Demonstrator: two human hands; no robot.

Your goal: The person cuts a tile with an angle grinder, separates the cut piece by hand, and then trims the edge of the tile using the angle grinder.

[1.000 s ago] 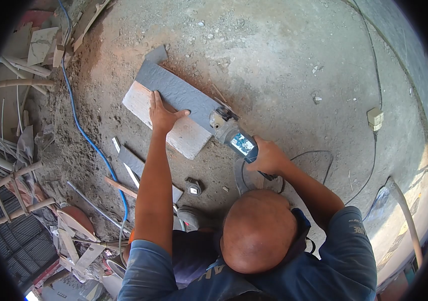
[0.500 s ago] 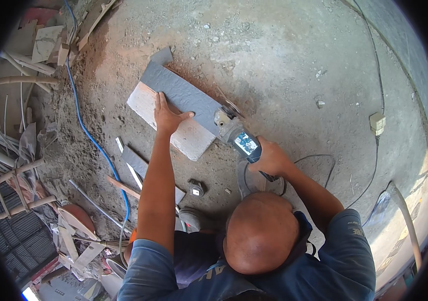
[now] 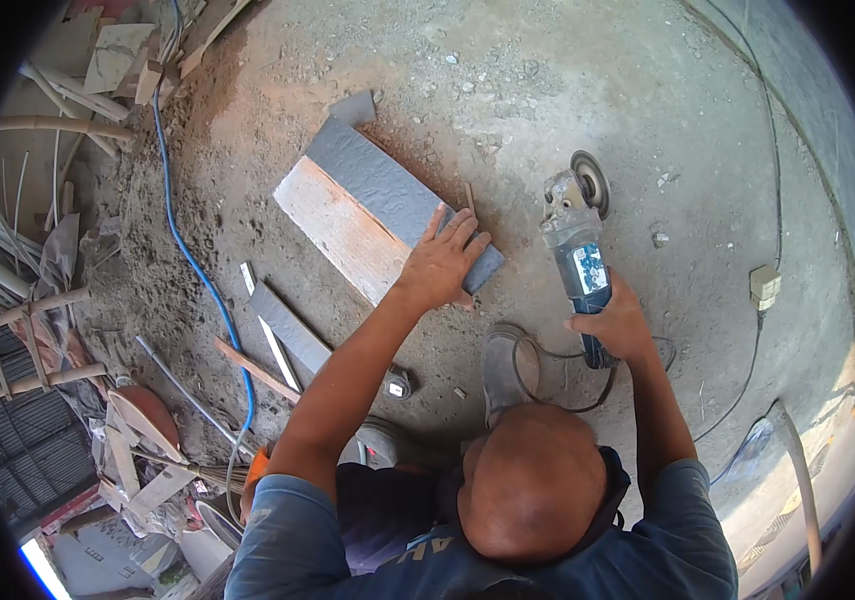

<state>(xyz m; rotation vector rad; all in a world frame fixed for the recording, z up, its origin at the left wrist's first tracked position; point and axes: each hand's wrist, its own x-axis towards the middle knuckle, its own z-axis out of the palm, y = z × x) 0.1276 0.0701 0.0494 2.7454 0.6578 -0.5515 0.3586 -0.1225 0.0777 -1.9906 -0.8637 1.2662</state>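
My right hand (image 3: 614,318) is wrapped round the blue body of an angle grinder (image 3: 579,262), its disc (image 3: 590,184) at the far end, raised clear of the tile. Spread fingers of my left hand (image 3: 444,258) lie flat on the right end of a dark grey slate-textured tile (image 3: 377,180). That tile rests on a pale, dusty block (image 3: 337,232), which shows along its lower left side. A small grey offcut (image 3: 354,107) lies at the tile's upper left end. Below my left hand a thin strip (image 3: 469,197) of reddish material pokes out beyond the tile's far edge.
A blue hose (image 3: 175,225) runs down the left. Near my feet lie a narrow grey tile strip (image 3: 287,328), a wooden stick (image 3: 255,370) and a small black tape-measure-like object (image 3: 398,382). A cable with a pale plug block (image 3: 764,287) crosses the right side. Poles and scrap pile up at left.
My right hand has lifted the grinder away from the tile and swung it right, disc pointing up. My left hand has slid from the tile's middle to its right end.
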